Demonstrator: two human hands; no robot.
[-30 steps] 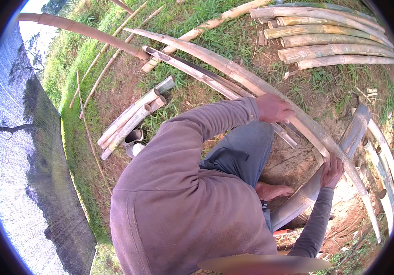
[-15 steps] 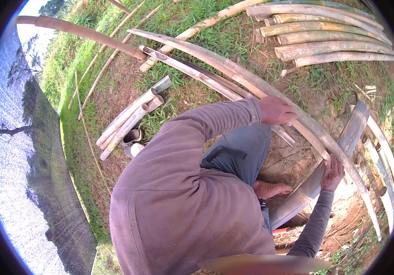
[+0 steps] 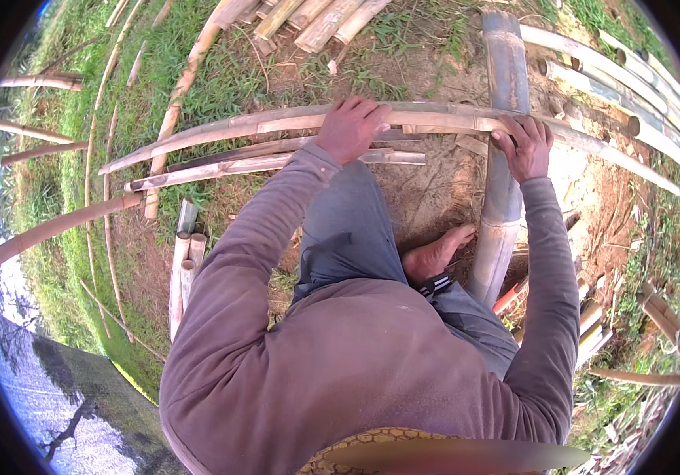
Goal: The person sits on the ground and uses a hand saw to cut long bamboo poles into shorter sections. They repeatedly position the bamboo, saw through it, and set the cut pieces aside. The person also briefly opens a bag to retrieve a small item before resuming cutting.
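Observation:
A long split bamboo strip (image 3: 268,120) runs across in front of me, left to right, bowed by the lens. My left hand (image 3: 353,129) is closed over it left of the middle, fingers over the far edge. Farther right, my right hand (image 3: 526,146) grips the same strip where it crosses a thick grey bamboo pole (image 3: 501,218) lying on the ground. The pole points away from me, and my bare foot (image 3: 439,253) is beside it. Two narrower split bamboo pieces (image 3: 229,167) lie just nearer than the strip, partly behind my left wrist.
Cut bamboo poles lie at the far middle (image 3: 332,24) and far right (image 3: 625,95). Short bamboo lengths (image 3: 180,273) rest left of my arm. An orange-red object (image 3: 511,294), partly hidden, lies beside the thick pole. Dark netting (image 3: 94,404) hangs at the lower left.
My view has turned, so the strip now runs nearly level instead of slanting down to the right. Both hands are still on it, and my right arm shows more fully.

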